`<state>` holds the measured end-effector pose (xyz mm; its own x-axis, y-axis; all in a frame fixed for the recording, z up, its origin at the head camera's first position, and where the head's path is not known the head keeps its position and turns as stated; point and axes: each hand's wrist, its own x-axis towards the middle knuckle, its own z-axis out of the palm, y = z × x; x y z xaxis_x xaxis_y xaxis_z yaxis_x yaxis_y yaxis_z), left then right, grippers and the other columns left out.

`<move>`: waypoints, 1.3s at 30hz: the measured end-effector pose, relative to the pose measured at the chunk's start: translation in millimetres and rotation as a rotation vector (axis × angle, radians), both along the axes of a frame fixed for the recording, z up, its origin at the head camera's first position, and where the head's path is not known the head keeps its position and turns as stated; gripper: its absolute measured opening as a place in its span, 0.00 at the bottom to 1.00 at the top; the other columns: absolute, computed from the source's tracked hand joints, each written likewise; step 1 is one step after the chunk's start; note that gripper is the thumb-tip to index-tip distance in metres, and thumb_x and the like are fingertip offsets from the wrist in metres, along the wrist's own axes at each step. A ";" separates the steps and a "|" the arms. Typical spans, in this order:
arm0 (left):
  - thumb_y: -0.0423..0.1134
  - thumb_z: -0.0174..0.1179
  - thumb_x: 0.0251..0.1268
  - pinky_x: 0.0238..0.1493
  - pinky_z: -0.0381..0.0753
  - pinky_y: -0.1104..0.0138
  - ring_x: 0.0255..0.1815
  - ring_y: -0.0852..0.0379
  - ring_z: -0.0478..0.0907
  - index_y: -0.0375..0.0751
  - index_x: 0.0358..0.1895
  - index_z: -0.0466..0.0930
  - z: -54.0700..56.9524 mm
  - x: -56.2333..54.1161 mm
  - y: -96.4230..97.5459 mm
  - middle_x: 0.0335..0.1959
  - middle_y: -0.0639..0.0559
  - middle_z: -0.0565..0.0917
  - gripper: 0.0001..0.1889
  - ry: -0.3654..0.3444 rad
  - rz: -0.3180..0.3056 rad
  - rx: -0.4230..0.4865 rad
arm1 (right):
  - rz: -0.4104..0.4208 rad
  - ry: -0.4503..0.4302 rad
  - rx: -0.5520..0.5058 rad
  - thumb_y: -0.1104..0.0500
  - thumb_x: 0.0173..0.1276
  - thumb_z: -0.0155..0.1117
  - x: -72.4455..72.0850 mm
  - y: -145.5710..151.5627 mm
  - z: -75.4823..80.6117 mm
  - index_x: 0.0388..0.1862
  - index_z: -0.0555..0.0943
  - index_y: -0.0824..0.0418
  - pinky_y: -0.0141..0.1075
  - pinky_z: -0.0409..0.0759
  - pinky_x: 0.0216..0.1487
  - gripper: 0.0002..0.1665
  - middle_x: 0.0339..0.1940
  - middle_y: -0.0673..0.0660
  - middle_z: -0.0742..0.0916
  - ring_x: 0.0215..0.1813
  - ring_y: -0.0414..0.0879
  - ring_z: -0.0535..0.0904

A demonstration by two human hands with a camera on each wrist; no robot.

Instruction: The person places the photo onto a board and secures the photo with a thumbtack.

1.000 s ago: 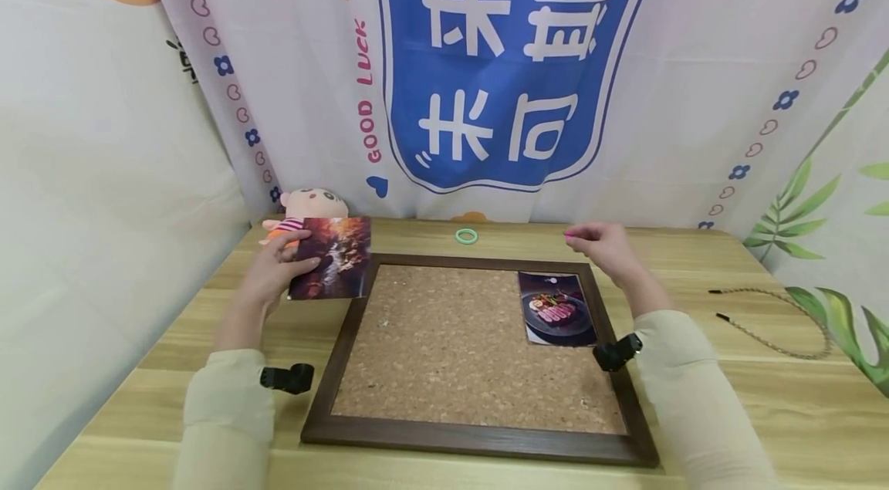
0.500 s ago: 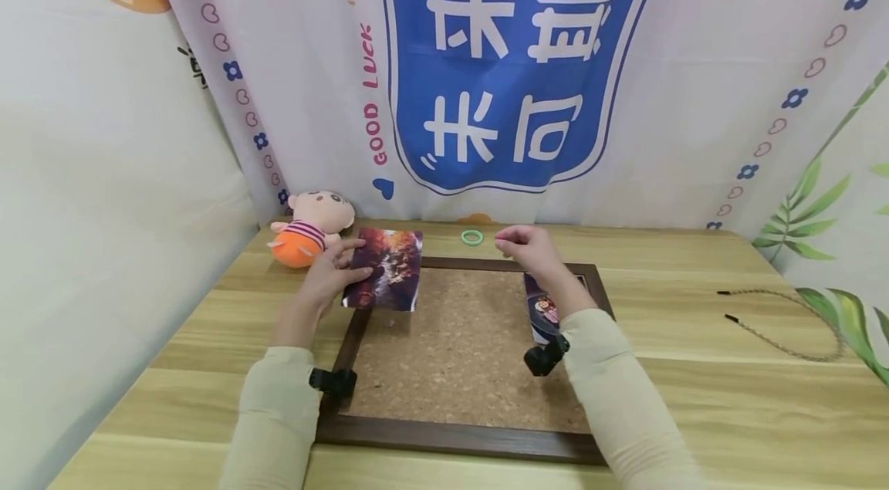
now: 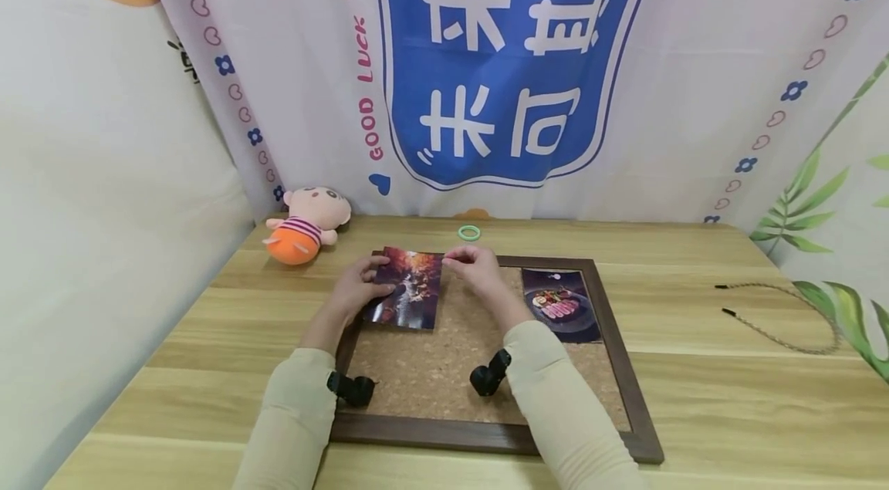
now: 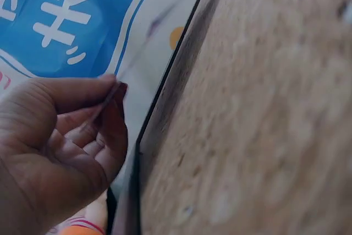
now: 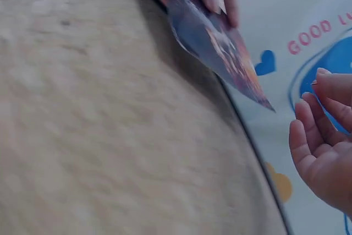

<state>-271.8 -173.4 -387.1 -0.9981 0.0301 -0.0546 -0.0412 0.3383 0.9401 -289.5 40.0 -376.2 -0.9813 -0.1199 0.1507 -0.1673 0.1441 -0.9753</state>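
OK so the left hand (image 3: 357, 289) has a glossy autumn-looking photo (image 3: 411, 293) pinched by its left side, thumb on the front and fingers behind. The photo sits between the two hands, over the far left part of the corkboard (image 3: 417, 390), and the wrist views show it tilted and lifted clear of the cork. Its far right corner is just beside the right hand (image 3: 479, 270), and the right wrist view shows a gap there.

That right hand has thumb and index finger pinched together on some tiny thing (image 5: 314, 83). Only a thin bit pokes out, so I can't really tell what it is. The other fingers are loosely curled.

Right of the right hand there's a second picture, a food print (image 3: 561, 309) with a dark plate on it, lying on the cork near the frame. Just beyond the same hand is a green ring (image 3: 468, 233) on the wooden table (image 3: 180, 382). A plush doll (image 3: 303, 228) in stripes and orange leans over beyond the left hand, off to its left. Well off to the right of both hands there's a thin braided cord (image 3: 771, 337) in an open loop.
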 end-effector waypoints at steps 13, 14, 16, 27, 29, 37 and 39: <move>0.27 0.63 0.43 0.30 0.64 0.63 0.30 0.50 0.62 0.30 0.50 0.69 -8.6 0.4 2.3 0.30 0.42 0.68 0.25 0.167 -0.043 -0.304 | 0.132 0.018 0.095 0.68 0.55 0.60 10.1 -16.9 -24.8 0.30 0.79 0.72 0.32 0.72 0.30 0.05 0.30 0.58 0.81 0.29 0.41 0.73; 0.27 0.64 0.42 0.29 0.62 0.64 0.27 0.51 0.61 0.29 0.49 0.70 -8.9 0.2 2.4 0.26 0.44 0.66 0.25 0.184 -0.051 -0.340 | 0.129 0.031 0.111 0.68 0.55 0.60 10.8 -17.1 -25.2 0.29 0.79 0.71 0.31 0.72 0.30 0.05 0.30 0.58 0.81 0.29 0.41 0.73; 0.29 0.65 0.42 0.29 0.60 0.64 0.25 0.52 0.60 0.30 0.49 0.70 -8.7 0.2 2.9 0.23 0.46 0.64 0.25 0.203 -0.059 -0.403 | 0.118 0.052 0.144 0.68 0.55 0.61 11.9 -17.2 -26.6 0.29 0.80 0.71 0.31 0.71 0.31 0.05 0.30 0.57 0.81 0.31 0.42 0.73; 0.34 0.64 0.43 0.46 0.66 0.54 0.42 0.42 0.71 0.31 0.43 0.76 -1.5 6.4 6.3 0.39 0.37 0.77 0.19 0.287 -0.119 -0.619 | 0.094 0.080 0.222 0.65 0.55 0.61 13.7 -17.8 -32.7 0.30 0.80 0.68 0.33 0.70 0.34 0.06 0.30 0.55 0.81 0.33 0.43 0.73; 0.35 0.64 0.44 0.47 0.65 0.54 0.44 0.41 0.70 0.31 0.43 0.76 -1.3 7.0 6.6 0.40 0.36 0.76 0.19 0.290 -0.121 -0.636 | 0.089 0.074 0.221 0.65 0.55 0.61 13.9 -17.9 -32.6 0.30 0.80 0.68 0.33 0.70 0.34 0.06 0.30 0.55 0.81 0.33 0.43 0.72; 0.37 0.65 0.44 0.47 0.65 0.54 0.45 0.42 0.69 0.32 0.45 0.75 -3.3 6.6 5.6 0.41 0.36 0.75 0.22 0.268 -0.094 -0.666 | 0.085 0.051 0.200 0.65 0.55 0.61 15.2 -18.6 -31.7 0.30 0.80 0.68 0.33 0.69 0.33 0.06 0.30 0.55 0.81 0.33 0.44 0.72; 0.38 0.65 0.44 0.47 0.65 0.54 0.46 0.41 0.69 0.33 0.46 0.75 -3.1 6.6 5.4 0.42 0.36 0.75 0.22 0.258 -0.096 -0.666 | 0.082 0.051 0.198 0.65 0.55 0.61 15.3 -18.6 -32.0 0.30 0.80 0.68 0.33 0.69 0.33 0.06 0.30 0.55 0.81 0.33 0.44 0.72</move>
